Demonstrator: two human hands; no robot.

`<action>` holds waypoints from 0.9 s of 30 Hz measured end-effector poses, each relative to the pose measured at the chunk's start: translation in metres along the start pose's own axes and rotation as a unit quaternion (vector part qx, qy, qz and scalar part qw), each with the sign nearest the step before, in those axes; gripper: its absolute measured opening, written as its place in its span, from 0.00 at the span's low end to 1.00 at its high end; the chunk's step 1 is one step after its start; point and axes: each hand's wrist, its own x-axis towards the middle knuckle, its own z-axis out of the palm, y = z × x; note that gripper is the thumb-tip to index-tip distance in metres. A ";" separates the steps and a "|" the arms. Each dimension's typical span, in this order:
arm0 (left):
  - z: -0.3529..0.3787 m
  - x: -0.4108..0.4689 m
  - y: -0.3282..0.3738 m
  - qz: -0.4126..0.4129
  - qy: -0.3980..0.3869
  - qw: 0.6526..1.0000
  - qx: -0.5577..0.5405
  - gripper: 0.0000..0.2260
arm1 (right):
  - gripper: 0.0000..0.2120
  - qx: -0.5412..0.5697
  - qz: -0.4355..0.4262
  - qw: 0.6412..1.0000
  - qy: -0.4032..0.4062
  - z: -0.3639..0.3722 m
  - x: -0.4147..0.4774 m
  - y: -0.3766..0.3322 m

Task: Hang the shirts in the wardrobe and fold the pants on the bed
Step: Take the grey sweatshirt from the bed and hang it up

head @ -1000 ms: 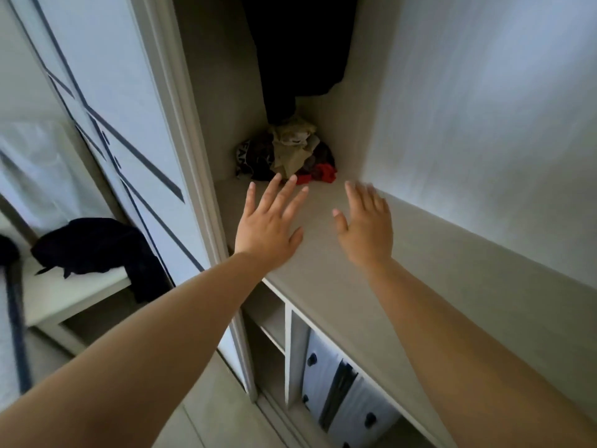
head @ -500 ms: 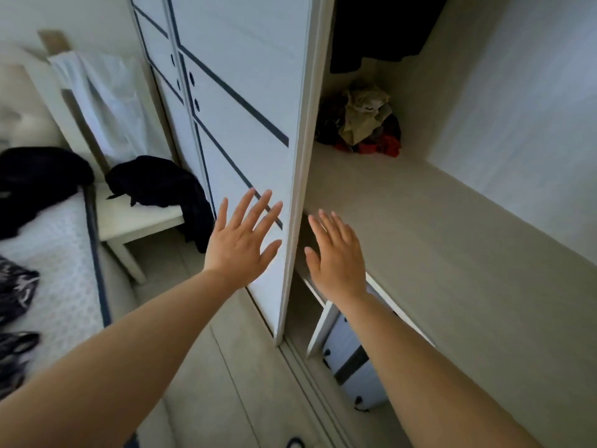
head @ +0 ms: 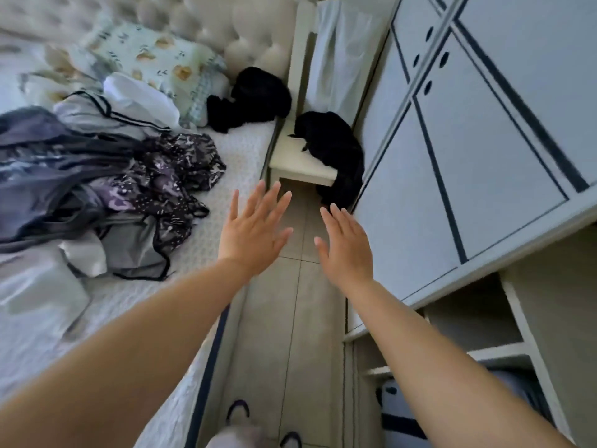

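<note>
The left hand [head: 255,232], fingers splayed, and the right hand [head: 347,244], fingers straight and closer together, hover empty over the floor [head: 290,318] between bed [head: 239,150] and wardrobe [head: 484,150], likely readied to gather laundry. The clothes heap [head: 97,189] lies near the bed's aisle-side edge; blur hides which pieces are shirts or pants.

- The chair [head: 298,163] stands between the bed [head: 240,147] on its left and the wardrobe [head: 484,156] on its right.
- A garment [head: 336,153] lies on the chair's seat and hangs over its right edge.
- A cloth [head: 342,59] is draped over the chair's back.
- A bundle [head: 255,98] lies on the bed, just left of the chair.
- A pillow [head: 155,59] lies farther left of the chair, beside the bundle.
- A pile of clothes [head: 97,182] lies on the bed, well left of the chair and nearer.
</note>
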 end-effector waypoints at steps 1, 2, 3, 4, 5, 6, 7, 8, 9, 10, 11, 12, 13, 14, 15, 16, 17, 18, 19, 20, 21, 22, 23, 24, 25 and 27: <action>0.004 -0.004 -0.016 -0.017 -0.007 1.000 0.004 0.28 | 0.26 0.000 -0.021 1.000 -0.012 0.009 0.011 -0.014; 0.008 -0.008 -0.033 -0.033 -0.013 0.999 0.009 0.28 | 0.26 0.000 -0.037 0.999 -0.021 0.018 0.022 -0.028; 0.013 -0.011 -0.049 -0.050 -0.019 0.998 0.014 0.29 | 0.26 0.001 -0.048 0.998 -0.029 0.027 0.033 -0.041; 0.018 -0.014 -0.065 -0.066 -0.025 0.997 0.017 0.28 | 0.25 0.005 -0.056 0.998 -0.038 0.036 0.043 -0.054; 0.023 -0.016 -0.080 -0.083 -0.032 0.996 0.017 0.28 | 0.25 0.007 -0.062 0.997 -0.048 0.044 0.054 -0.066; 0.029 -0.018 -0.095 -0.099 -0.036 0.994 0.015 0.28 | 0.26 0.005 -0.066 0.996 -0.057 0.053 0.063 -0.077; 0.033 -0.020 -0.110 -0.112 -0.041 0.993 0.014 0.28 | 0.26 0.003 -0.069 0.995 -0.066 0.062 0.073 -0.089; 0.038 -0.023 -0.124 -0.122 -0.046 0.991 0.014 0.27 | 0.26 0.001 -0.072 0.995 -0.076 0.071 0.081 -0.100; 0.042 -0.027 -0.137 -0.132 -0.050 0.990 0.017 0.27 | 0.26 0.002 -0.075 0.993 -0.088 0.079 0.089 -0.111; 0.046 -0.030 -0.151 -0.143 -0.053 0.988 0.018 0.27 | 0.26 0.003 -0.080 0.992 -0.100 0.087 0.097 -0.123; 0.049 -0.034 -0.161 -0.154 -0.054 0.986 0.017 0.27 | 0.26 0.002 -0.087 0.990 -0.111 0.093 0.102 -0.133; 0.053 -0.037 -0.173 -0.170 -0.059 0.984 0.015 0.27 | 0.27 -0.001 -0.100 0.988 -0.122 0.099 0.110 -0.144; 0.056 -0.041 -0.185 -0.185 -0.065 0.980 0.015 0.27 | 0.27 -0.004 -0.114 0.985 -0.132 0.106 0.117 -0.156; 0.059 -0.044 -0.195 -0.198 -0.070 0.978 0.017 0.27 | 0.27 -0.005 -0.127 0.982 -0.139 0.112 0.124 -0.166; 0.062 -0.047 -0.207 -0.213 -0.077 0.974 0.019 0.27 | 0.26 -0.004 -0.141 0.979 -0.147 0.119 0.133 -0.178; 0.065 -0.050 -0.218 -0.227 -0.082 0.970 0.019 0.27 | 0.26 -0.001 -0.153 0.976 -0.155 0.127 0.142 -0.190; 0.067 -0.053 -0.229 -0.240 -0.087 0.967 0.018 0.28 | 0.26 0.003 -0.165 0.973 -0.162 0.135 0.150 -0.202; 0.070 -0.055 -0.239 -0.252 -0.091 0.963 0.019 0.28 | 0.26 0.005 -0.178 0.969 -0.170 0.143 0.158 -0.214; 0.074 -0.057 -0.250 -0.265 -0.093 0.960 0.019 0.28 | 0.25 0.005 -0.194 0.965 -0.178 0.151 0.166 -0.225; 0.078 -0.059 -0.260 -0.281 -0.094 0.955 0.017 0.28 | 0.25 0.005 -0.210 0.960 -0.187 0.160 0.172 -0.236; 0.083 -0.060 -0.270 -0.299 -0.096 0.949 0.014 0.27 | 0.25 0.004 -0.226 0.954 -0.195 0.168 0.179 -0.245; 0.088 -0.059 -0.280 -0.317 -0.098 0.943 0.009 0.27 | 0.25 0.003 -0.239 0.949 -0.204 0.177 0.186 -0.254; 0.093 -0.059 -0.289 -0.334 -0.105 0.937 0.005 0.27 | 0.25 0.000 -0.252 0.944 -0.214 0.184 0.194 -0.262; 0.097 -0.058 -0.299 -0.352 -0.112 0.929 0.001 0.27 | 0.25 -0.005 -0.267 0.937 -0.225 0.191 0.203 -0.271; 0.101 -0.056 -0.310 -0.370 -0.117 0.921 -0.002 0.27 | 0.26 -0.011 -0.284 0.930 -0.234 0.198 0.213 -0.279; 0.111 -0.052 -0.333 -0.403 -0.121 0.907 -0.008 0.28 | 0.26 -0.019 -0.317 0.916 -0.247 0.212 0.238 -0.297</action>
